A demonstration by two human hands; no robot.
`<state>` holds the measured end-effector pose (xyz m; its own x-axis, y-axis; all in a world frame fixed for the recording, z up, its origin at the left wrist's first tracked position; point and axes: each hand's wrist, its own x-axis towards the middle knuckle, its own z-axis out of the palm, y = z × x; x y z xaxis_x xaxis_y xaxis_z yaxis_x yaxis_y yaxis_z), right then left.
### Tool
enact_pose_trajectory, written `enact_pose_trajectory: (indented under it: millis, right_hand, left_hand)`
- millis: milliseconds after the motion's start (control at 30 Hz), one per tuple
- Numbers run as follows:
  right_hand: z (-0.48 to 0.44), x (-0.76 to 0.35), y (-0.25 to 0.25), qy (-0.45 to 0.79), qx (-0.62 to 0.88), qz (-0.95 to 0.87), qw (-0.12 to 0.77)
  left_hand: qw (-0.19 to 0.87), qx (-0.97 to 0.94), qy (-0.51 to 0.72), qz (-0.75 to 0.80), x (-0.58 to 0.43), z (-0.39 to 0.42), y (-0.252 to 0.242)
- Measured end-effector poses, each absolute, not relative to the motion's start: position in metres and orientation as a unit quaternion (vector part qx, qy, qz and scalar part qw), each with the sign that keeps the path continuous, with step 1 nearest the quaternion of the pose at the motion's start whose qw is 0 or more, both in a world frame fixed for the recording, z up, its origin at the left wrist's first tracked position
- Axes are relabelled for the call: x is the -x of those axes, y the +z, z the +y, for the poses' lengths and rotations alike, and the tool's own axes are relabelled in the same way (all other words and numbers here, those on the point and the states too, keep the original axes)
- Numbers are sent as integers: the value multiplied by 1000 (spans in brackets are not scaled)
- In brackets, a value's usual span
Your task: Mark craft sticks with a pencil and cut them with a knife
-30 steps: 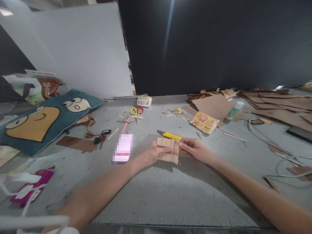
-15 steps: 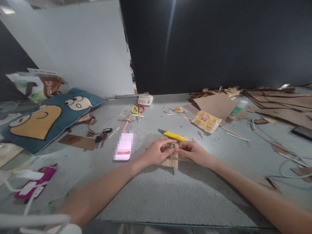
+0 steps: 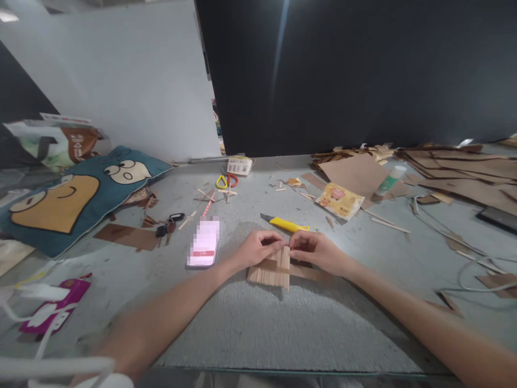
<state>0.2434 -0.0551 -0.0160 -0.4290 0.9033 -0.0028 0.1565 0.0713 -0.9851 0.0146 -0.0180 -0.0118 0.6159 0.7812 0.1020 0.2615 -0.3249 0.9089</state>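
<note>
A small panel of thin wooden sticks (image 3: 269, 274) laid side by side rests on the table in front of me. My left hand (image 3: 258, 249) is closed over its upper edge, thumb and fingers pinching near the upper right corner. At that same corner my right hand (image 3: 315, 250) pinches with thumb and forefinger; its other fingers curl in. A brown strip (image 3: 309, 273) sticks out to the right from the panel, beneath my right hand. Just beyond both hands lies a yellow utility knife (image 3: 288, 224) with its blade pointing left.
A lit phone (image 3: 204, 245) lies to the left, with keys (image 3: 166, 227) beyond it. Scissors (image 3: 226, 181) lie further back. On the right are a yellow packet (image 3: 340, 201), a glue stick (image 3: 391, 180), cardboard sheets (image 3: 452, 167) and a cable (image 3: 440, 231). A cushion (image 3: 84, 196) and a purple power strip (image 3: 56, 306) are at far left.
The stick panel has tilted so more of its striped face shows, and its lower edge sits nearer me. Both hands now pinch at its upper right corner, and the brown strip shows more.
</note>
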Motion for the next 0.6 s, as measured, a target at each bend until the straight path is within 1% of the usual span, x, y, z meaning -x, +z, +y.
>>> enact_pose_trajectory:
  millis: [233, 400, 600]
  right_hand:
    - [-57, -242, -18, 573, 381, -625, 369]
    - [-59, -239, -19, 573, 388, -626, 360]
    - [-60, -237, -17, 573, 385, -633, 350]
  left_hand:
    - [469, -772, 276, 329, -14, -19, -11]
    - [469, -782, 253, 323, -16, -21, -10]
    - [500, -780, 221, 304, -15, -21, -10]
